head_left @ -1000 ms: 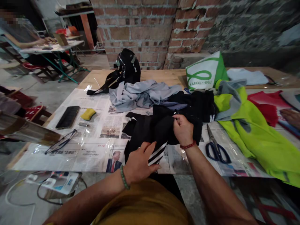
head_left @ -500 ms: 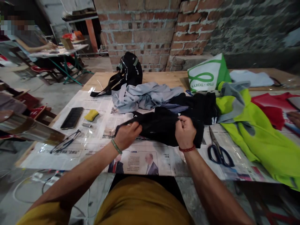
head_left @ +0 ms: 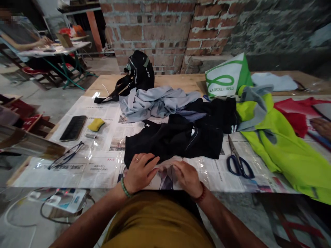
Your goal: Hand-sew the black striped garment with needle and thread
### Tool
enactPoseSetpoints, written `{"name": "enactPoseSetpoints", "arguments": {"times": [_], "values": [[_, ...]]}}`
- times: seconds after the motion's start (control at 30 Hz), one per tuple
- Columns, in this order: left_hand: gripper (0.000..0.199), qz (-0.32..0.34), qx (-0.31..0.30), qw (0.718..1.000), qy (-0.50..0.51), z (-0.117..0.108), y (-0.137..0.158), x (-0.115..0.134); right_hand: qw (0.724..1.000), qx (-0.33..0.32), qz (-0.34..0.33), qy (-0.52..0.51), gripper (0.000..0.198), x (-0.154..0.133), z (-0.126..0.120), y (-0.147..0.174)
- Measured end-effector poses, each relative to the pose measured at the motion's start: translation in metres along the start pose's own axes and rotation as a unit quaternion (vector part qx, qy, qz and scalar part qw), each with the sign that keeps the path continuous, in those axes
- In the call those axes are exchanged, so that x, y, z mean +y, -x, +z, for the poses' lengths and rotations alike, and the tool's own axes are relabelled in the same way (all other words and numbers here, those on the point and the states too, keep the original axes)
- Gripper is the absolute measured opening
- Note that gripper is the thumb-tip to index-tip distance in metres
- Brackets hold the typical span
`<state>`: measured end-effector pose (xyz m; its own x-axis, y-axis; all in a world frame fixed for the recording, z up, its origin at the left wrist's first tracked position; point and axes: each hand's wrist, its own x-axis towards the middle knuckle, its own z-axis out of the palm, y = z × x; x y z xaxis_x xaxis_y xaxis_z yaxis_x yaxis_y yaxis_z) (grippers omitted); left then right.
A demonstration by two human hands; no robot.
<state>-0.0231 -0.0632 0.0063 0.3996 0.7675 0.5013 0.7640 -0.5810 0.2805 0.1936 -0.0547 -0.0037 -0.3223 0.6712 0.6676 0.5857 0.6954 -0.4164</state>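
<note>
A black garment (head_left: 165, 139) with a pale-edged zip lies spread on the newspaper-covered table (head_left: 85, 172). My left hand (head_left: 139, 172) is at its near left edge, fingers spread, the fingertips over or just touching the cloth. Just below the garment's near edge, my right hand (head_left: 187, 177) has its fingers loosely stretched out and holds nothing. Dark-handled scissors (head_left: 239, 162) lie to the right of the black garment. Behind it are a crumpled grey garment (head_left: 157, 103) and more black clothing (head_left: 222, 113) with white stripes.
Left on the table are a phone (head_left: 73, 128), a yellow sponge (head_left: 96, 124), glasses (head_left: 67, 155) and a large cylinder (head_left: 31, 141). A black bag (head_left: 142, 70), a white-green bag (head_left: 226, 77), a neon jacket (head_left: 287, 148) and red cloth (head_left: 291, 115) stand or lie beyond. Another person's hand (head_left: 320, 126) is far right.
Both hands have let go of the black garment and drawn back toward my body, fingers now apart. The garment lies flatter, its zip showing. The view has shifted slightly.
</note>
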Motion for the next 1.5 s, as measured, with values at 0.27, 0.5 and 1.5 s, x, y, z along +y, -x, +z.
{"name": "enactPoseSetpoints", "arguments": {"times": [0.27, 0.5, 1.5], "values": [[0.069, -0.200, -0.106, 0.920, 0.321, 0.024, 0.026, 0.033, 0.995, -0.015, 0.004, -0.095, 0.020, -0.042, 0.036, 0.004], [0.039, -0.232, -0.128, 0.918, 0.294, 0.025, 0.017, 0.036, 0.994, 0.050, 0.018, -0.097, 0.023, -0.033, 0.031, -0.005], [0.019, -0.207, -0.194, 0.956, 0.079, 0.025, -0.005, 0.024, 0.968, -0.150, 0.094, 0.179, 0.030, 0.108, 0.026, -0.053]]}}
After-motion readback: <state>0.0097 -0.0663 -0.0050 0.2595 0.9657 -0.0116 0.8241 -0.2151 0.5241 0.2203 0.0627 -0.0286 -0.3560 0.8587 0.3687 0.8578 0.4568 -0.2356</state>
